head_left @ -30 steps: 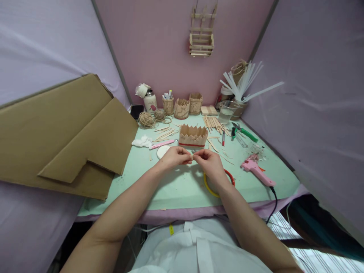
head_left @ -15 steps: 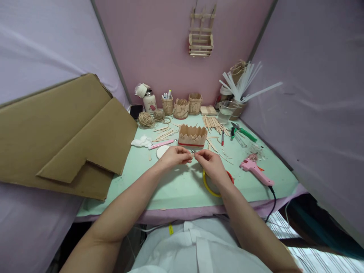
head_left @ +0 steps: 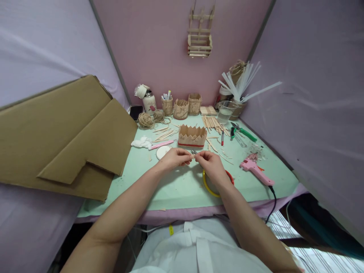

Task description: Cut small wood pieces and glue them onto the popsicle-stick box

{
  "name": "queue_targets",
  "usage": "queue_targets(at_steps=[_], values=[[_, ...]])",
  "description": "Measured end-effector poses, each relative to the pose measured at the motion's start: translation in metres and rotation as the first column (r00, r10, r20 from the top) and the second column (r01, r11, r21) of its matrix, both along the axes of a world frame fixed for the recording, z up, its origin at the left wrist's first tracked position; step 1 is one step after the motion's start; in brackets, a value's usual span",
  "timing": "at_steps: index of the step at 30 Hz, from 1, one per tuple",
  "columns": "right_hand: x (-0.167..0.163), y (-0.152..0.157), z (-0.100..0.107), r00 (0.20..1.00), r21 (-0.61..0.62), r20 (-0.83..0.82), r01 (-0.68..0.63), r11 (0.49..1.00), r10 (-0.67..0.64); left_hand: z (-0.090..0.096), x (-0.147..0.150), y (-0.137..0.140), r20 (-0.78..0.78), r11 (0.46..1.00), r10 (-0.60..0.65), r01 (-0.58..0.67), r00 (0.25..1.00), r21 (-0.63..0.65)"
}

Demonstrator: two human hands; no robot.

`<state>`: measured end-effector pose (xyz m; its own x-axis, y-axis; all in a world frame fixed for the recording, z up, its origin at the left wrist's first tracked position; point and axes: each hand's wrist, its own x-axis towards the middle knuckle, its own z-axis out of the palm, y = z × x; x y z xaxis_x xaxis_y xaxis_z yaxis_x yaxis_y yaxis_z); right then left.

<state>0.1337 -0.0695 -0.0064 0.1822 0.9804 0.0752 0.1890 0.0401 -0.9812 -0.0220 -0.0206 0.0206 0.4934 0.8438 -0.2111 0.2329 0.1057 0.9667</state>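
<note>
My left hand point(head_left: 178, 157) and my right hand point(head_left: 209, 162) meet over the front middle of the table, fingertips pinched together. Between them shows a tiny pale wooden piece point(head_left: 193, 156), too small to make out fully; both hands seem to grip it. Just beyond stands a rectangular wooden box point(head_left: 192, 137) with a zigzag top edge and a red line along its base. Under my right forearm lie scissors with yellow and red handles point(head_left: 209, 188), partly hidden. A white round disc point(head_left: 162, 152) rests beside my left wrist.
A pink glue gun point(head_left: 256, 171) with a black cord lies at right, near green-handled pliers point(head_left: 247, 134). Wooden sticks point(head_left: 212, 124), twine balls point(head_left: 146, 120), decorated cups point(head_left: 181, 110) and a clear plastic cup point(head_left: 225, 112) stand farther back. Folded cardboard point(head_left: 71, 132) leans at left.
Both hands stay nearly in place, still pinching the small piece, with only slight finger movement. The view has shifted a little.
</note>
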Motion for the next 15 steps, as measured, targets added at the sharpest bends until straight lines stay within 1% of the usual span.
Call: queue_targets(at_steps=[3,9,15], values=[[-0.002,0.0,0.0,1.0,-0.002,-0.015,0.007,1.0,-0.007,-0.002,0.001,0.0,-0.011,1.0,0.013,-0.012,1.0,0.027],[-0.006,0.001,0.001,0.999,-0.001,-0.033,0.041,0.999,-0.041,-0.01,0.005,-0.001,0.074,0.998,0.059,-0.061,0.996,0.031],[-0.005,0.002,0.001,0.998,0.009,-0.032,0.049,0.999,-0.049,-0.01,0.008,-0.003,0.124,0.995,0.095,-0.098,0.988,0.019]])
